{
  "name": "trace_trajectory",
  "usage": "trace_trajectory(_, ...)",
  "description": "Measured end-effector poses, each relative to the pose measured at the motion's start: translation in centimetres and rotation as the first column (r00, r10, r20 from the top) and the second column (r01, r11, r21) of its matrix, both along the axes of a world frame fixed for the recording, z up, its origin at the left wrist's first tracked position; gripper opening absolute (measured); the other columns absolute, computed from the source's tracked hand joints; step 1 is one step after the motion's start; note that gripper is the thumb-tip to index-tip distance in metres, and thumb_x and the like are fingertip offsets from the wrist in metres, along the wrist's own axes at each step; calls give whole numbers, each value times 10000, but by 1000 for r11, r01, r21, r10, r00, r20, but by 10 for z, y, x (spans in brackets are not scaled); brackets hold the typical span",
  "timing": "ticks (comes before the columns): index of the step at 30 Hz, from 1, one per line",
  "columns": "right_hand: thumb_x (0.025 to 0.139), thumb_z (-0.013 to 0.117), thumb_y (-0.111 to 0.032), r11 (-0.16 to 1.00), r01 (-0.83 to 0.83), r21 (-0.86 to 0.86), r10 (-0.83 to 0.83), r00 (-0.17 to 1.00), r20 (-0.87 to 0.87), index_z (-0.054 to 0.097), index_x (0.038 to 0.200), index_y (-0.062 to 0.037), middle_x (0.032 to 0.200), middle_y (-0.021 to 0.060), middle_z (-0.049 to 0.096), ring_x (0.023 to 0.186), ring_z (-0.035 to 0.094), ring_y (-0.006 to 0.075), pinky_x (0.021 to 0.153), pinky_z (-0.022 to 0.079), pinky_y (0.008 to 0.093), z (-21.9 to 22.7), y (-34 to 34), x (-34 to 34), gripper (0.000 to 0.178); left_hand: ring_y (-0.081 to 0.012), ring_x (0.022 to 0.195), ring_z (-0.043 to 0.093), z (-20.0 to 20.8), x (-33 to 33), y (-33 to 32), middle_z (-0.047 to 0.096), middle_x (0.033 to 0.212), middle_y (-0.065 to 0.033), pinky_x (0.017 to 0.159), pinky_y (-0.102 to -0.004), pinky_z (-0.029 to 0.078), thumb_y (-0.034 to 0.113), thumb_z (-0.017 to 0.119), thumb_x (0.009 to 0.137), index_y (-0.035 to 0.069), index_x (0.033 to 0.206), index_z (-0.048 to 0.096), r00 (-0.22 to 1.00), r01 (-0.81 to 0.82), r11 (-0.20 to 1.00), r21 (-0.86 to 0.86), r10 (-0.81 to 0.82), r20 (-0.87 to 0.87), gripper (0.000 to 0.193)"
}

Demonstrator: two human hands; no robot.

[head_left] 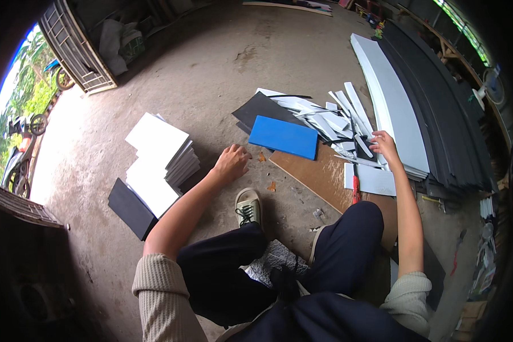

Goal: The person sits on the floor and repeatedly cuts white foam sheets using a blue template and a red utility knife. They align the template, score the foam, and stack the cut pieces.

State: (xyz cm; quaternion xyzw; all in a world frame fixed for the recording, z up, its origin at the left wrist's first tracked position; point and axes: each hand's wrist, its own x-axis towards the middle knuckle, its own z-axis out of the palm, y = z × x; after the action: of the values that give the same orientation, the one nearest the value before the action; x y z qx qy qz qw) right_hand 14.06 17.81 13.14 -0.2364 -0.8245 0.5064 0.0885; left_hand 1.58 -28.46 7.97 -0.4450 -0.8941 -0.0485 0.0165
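My left hand [232, 163] hovers over the floor with loosely bent fingers, holding nothing that I can see. To its left stand stacks of white rectangular sheets [157, 139], with a dark grey sheet [132, 208] beside them. A blue rectangular block [284, 137] lies just right of that hand, partly over dark grey sheets [265, 111]. My right hand [386, 149], its fingers apart and apparently empty, is at the edge of a heap of white and black offcut strips [330, 122]. Below it, a red-handled cutter [356, 189] rests by a white piece [376, 180] on a brown board [310, 174].
Long white sheets [390, 108] and dark grey sheets [439, 114] are piled along the right. Another red-handled tool [456, 256] lies at the lower right. A metal gate [77, 45] stands at the upper left, with motorbikes [20, 151] outside. My shoe [248, 206] is on the concrete floor.
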Motion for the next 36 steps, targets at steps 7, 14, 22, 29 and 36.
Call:
trace_trajectory(7,751,547,-128,954,126,271,-198,945,259,505,1036,-50,897,104,568,732,583,207,647,470,301,-184,64,82,299,-251,1058,463,-59,22,97,524,1075,-65,872,-385,409,272,645,722,135,1033,569,992,42,997,63,-49,118,348)
trace_trajectory(14,704,647,-126,716,74,694,-339,906,253,430,1087,-49,1011,186,440,942,459,356,810,404,444,-228,-20,68,447,-269,1032,478,-129,26,141,540,1046,-69,848,-400,417,219,598,757,130,998,582,938,87,991,106,-118,327,258)
trace_trajectory(22,704,624,-88,742,189,643,-345,930,124,417,1148,-54,980,174,450,900,474,340,770,406,418,-231,-8,84,491,-296,904,528,-172,26,288,581,914,-126,811,-384,429,102,555,762,43,1003,567,813,7,900,437,-259,522,248)
trace_trajectory(29,761,532,-107,724,531,439,-585,811,-17,437,1133,1,1016,212,442,907,489,357,786,410,414,-220,59,111,399,-246,895,580,-194,84,391,550,1032,-175,784,-336,468,167,589,796,-3,1170,427,525,-419,854,307,-47,850,442)
trace_trajectory(36,786,512,-109,681,574,454,-644,765,0,435,1137,5,1050,209,427,952,473,341,808,406,399,-247,80,131,377,-229,990,514,-183,92,430,489,1094,-193,837,-324,437,183,587,812,-43,1162,354,195,-565,824,-39,179,964,477)
